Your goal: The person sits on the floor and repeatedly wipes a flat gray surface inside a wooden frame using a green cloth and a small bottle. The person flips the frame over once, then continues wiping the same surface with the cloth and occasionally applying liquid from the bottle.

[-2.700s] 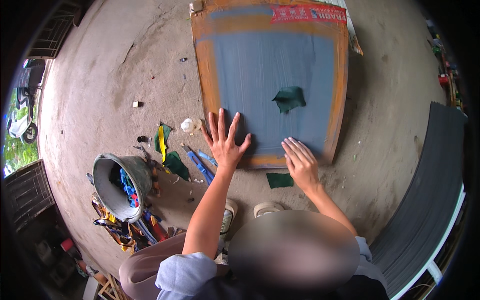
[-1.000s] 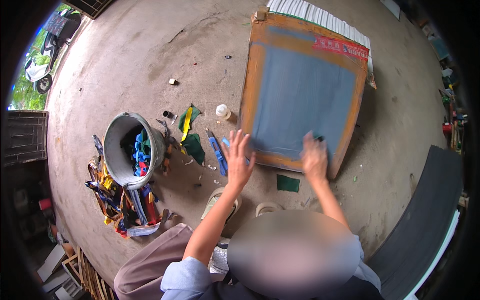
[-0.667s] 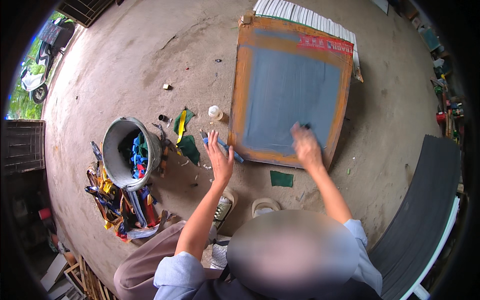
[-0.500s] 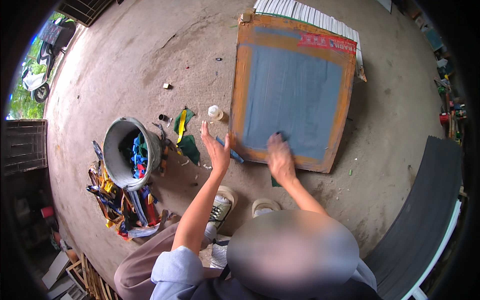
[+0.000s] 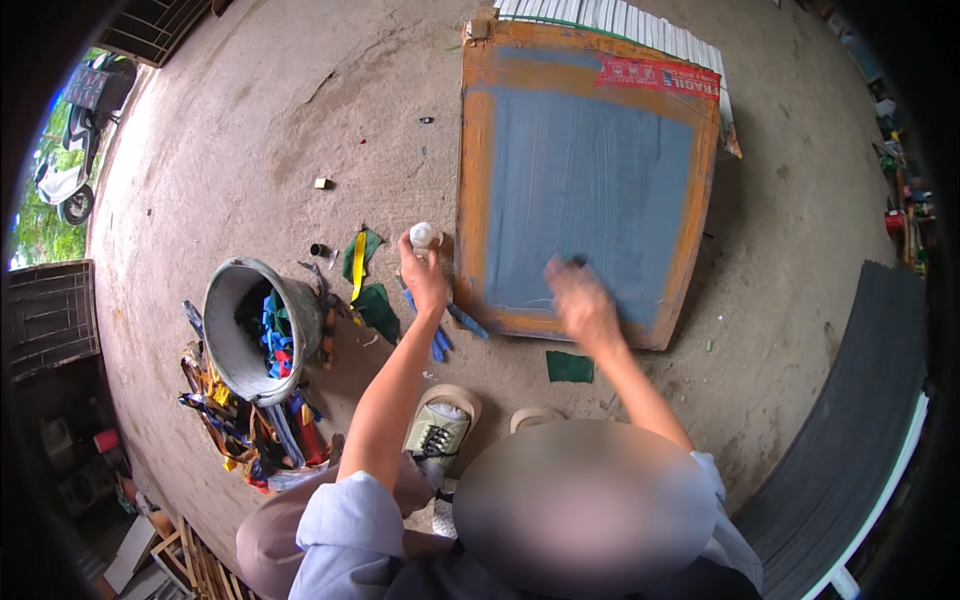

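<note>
My left hand (image 5: 424,284) has its fingers around a small clear bottle with a white cap (image 5: 422,235), just left of the board. My right hand (image 5: 585,308) is over the lower part of a flat board (image 5: 590,180) with a grey-blue painted middle and brown taped border. A small dark thing (image 5: 577,261) shows at its blurred fingertips; its kind cannot be made out. Thin pale streaks run along the painted face. Red printed tape (image 5: 655,76) crosses the board's top right corner.
Left stands a grey bucket (image 5: 225,330) of coloured scraps, with more strips (image 5: 225,420) heaped beside it. Green cloth pieces (image 5: 375,308), a yellow strip (image 5: 358,262) and a dark green square (image 5: 569,367) lie on the concrete. White stacked slats (image 5: 620,22) sit behind the board; a dark corrugated sheet (image 5: 850,400) is at right.
My left hand has gone from open beside the board to closed around the bottle. The right hand has slid a little to the right over the board. The view has shifted slightly.
</note>
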Demonstrator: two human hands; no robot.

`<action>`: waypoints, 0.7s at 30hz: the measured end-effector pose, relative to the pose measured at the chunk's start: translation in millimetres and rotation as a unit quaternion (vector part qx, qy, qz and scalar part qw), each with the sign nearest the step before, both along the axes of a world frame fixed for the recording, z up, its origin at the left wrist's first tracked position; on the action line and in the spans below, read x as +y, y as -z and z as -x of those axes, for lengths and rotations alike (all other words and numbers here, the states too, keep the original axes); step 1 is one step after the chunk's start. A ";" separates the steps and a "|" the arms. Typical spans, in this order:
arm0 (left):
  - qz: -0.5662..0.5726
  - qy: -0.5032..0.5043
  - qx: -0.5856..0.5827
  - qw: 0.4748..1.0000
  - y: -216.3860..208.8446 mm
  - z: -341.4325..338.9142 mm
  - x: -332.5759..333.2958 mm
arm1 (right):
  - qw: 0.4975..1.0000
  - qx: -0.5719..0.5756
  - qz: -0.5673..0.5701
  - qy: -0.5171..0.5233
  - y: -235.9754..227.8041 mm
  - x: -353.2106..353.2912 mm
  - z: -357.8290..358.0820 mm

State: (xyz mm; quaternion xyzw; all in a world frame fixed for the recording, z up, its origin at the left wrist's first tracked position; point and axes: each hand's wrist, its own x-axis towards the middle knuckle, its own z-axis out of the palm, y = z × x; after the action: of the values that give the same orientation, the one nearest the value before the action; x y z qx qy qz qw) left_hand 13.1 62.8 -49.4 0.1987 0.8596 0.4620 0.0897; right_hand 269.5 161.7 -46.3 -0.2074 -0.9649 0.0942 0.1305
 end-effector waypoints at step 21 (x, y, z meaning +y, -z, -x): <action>-0.100 0.430 0.034 0.896 -270.3 -19.7 3.5 | 0.785 0.340 0.471 0.218 -257.9 46.6 -2.0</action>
State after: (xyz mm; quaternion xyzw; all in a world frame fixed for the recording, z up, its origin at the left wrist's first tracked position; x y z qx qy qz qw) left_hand 32.8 66.2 220.9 0.5730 0.6418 0.4550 0.2297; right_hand 271.5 208.3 211.6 -0.4027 -0.6232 0.5700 0.3530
